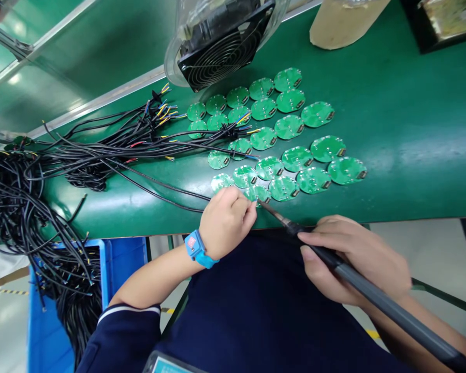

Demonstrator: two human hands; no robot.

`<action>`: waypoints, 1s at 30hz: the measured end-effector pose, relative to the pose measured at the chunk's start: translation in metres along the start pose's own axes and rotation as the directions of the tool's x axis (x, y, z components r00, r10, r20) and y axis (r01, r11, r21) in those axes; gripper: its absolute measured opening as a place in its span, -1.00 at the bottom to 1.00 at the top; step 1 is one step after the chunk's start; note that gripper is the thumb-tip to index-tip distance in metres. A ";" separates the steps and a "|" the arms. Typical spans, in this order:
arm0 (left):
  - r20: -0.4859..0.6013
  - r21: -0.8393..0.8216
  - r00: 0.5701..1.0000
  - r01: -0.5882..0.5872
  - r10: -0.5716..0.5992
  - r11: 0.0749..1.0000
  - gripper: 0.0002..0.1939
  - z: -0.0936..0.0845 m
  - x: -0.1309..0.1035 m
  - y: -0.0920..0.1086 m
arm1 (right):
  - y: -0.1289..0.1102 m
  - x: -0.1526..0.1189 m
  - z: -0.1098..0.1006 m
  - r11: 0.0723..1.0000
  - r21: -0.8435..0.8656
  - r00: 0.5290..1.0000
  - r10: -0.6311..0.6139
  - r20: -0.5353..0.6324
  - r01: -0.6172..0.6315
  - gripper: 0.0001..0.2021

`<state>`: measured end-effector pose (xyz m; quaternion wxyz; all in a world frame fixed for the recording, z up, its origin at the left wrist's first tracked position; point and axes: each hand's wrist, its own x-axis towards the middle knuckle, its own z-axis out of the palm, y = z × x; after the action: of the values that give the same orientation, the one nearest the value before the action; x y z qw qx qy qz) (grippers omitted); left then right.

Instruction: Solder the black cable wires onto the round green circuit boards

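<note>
Rows of round green circuit boards [284, 187] lie on the green bench top. My left hand [227, 215], with a blue wrist strap [200, 248], is closed over the near end of the front row. Its fingertips pinch a black cable [171, 196] by its end, where a bit of blue wire shows beside a board. My right hand [353, 254] is wrapped round the handle of a soldering iron [326, 256]. The iron's tip points left and meets, or nearly meets, the board at my left fingertips; exact contact is too small to tell.
Bundles of black cables [112, 147] with bared coloured ends spread over the bench's left, some overlapping boards. More hang into a blue bin [104, 274] below. A fan [221, 52] stands behind the boards. A tan cylinder [341, 26] and a dark-framed tray [423, 31] are at the back right.
</note>
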<state>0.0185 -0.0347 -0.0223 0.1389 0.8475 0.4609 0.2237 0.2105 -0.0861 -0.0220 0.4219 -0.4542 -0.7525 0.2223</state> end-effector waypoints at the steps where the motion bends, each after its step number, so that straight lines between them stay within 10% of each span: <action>1: 0.000 0.001 1.000 0.004 -0.004 1.000 -0.76 0.000 0.000 0.000 | -0.001 0.000 0.000 1.000 -0.009 1.000 -0.002 0.003 0.002 -0.81; 30: 0.152 -0.139 0.975 0.185 -0.164 0.973 -0.90 -0.014 0.015 -0.001 | -0.001 0.010 0.000 0.997 0.064 0.994 -0.044 -0.096 0.050 -0.73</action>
<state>0.0181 -0.0210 -0.0074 0.2540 0.8040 0.5046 0.1854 0.2072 -0.0777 -0.0169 0.4770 -0.4322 -0.7344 0.2155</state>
